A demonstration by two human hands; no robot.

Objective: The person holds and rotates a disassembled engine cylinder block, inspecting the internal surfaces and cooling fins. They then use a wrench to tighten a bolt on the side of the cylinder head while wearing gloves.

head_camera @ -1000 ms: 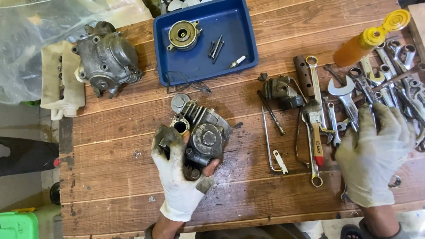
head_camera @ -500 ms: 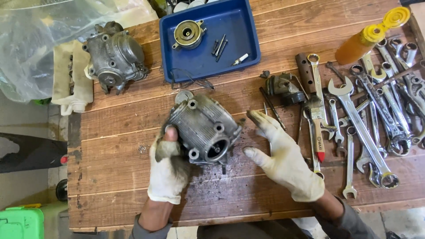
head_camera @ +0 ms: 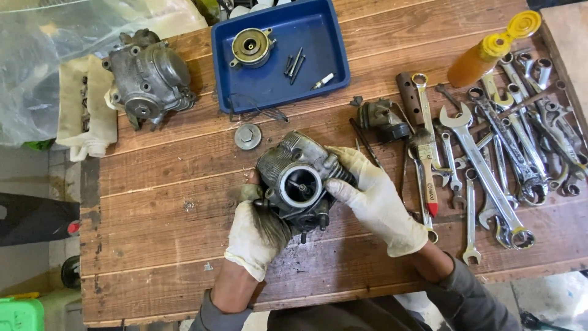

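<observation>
Both gloved hands are holding a grey cast-metal carburettor body (head_camera: 303,178) just above the middle of the brown plank worktop (head_camera: 159,245), its round bore turned up toward the camera. The left hand (head_camera: 257,236) is closed around the lower left side of the body, thumb pressing on its edge. The right hand (head_camera: 373,199) is curled over the right side, fingers wrapping the ribbed top.

A small round metal cap (head_camera: 247,136) is lying just beyond the body, toward the far edge. Farther back, a blue plastic tray (head_camera: 318,37) is keeping a brass-coloured round cover (head_camera: 250,46) and a few dark screws (head_camera: 294,62). A second grey engine casting (head_camera: 150,76) is sitting at the far left corner, and a spread of steel spanners (head_camera: 496,165) is covering the right edge.

Judging from the grip, the person is turning the part over for inspection. The next move seems to call for a steady hold with one hand while the other frees itself for a tool.
</observation>
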